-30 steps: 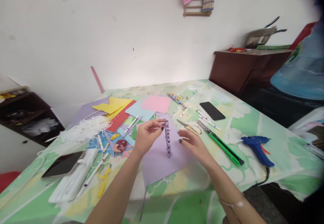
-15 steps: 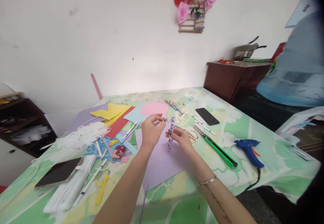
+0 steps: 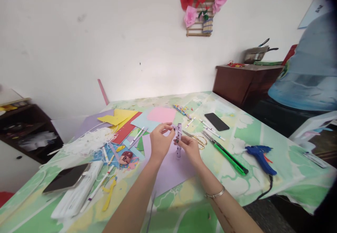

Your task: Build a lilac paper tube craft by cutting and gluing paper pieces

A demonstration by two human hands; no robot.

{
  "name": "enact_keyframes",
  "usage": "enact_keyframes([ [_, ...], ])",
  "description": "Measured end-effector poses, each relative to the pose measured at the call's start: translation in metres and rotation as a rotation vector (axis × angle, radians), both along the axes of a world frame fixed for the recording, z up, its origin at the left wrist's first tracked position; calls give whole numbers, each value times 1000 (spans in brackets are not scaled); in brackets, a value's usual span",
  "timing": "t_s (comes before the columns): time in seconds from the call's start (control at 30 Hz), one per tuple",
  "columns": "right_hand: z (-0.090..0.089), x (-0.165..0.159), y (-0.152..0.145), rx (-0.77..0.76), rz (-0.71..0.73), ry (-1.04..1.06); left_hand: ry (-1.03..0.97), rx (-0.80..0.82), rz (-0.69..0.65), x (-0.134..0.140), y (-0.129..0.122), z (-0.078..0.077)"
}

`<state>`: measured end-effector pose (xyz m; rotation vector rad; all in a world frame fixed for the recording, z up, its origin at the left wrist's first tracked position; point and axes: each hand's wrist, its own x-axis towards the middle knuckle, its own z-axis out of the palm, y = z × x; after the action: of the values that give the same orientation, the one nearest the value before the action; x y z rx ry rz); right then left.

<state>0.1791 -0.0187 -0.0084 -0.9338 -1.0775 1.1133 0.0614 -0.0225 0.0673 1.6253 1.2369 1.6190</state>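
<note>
A slim lilac paper tube with dark dots stands nearly upright, pinched between the thumb and fingers of my right hand. To its left, my left hand closes thumb against fingertips on a thin lilac paper strip at the tube's upper part; whether the strip is fixed to the tube cannot be told. Beneath both hands lies a large lilac paper sheet. Gold-handled scissors lie just beyond my right hand, their blades pointing toward the tube.
Right of my hands are a green utility knife, a blue glue gun with its cord and a black phone. Coloured paper, tangled white string, a tablet-like device and several markers lie left and behind.
My left hand has come slightly nearer the tube, bringing the strip against its upper part. The tube stands a little straighter. The whole view has shifted slightly.
</note>
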Motion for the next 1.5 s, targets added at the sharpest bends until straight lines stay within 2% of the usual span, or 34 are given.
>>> enact_keyframes([
  [0.2,-2,-1,-4,0,-45,-53,57,23,21,7,-1,-4],
  [0.83,2,-1,-9,65,-143,-140,33,-20,10,14,2,-10],
  [1.23,1,0,-9,76,-146,-159,128,48,65,12,5,-14],
  [1.5,2,0,-10,87,-142,-164,138,51,55,14,3,-10],
])
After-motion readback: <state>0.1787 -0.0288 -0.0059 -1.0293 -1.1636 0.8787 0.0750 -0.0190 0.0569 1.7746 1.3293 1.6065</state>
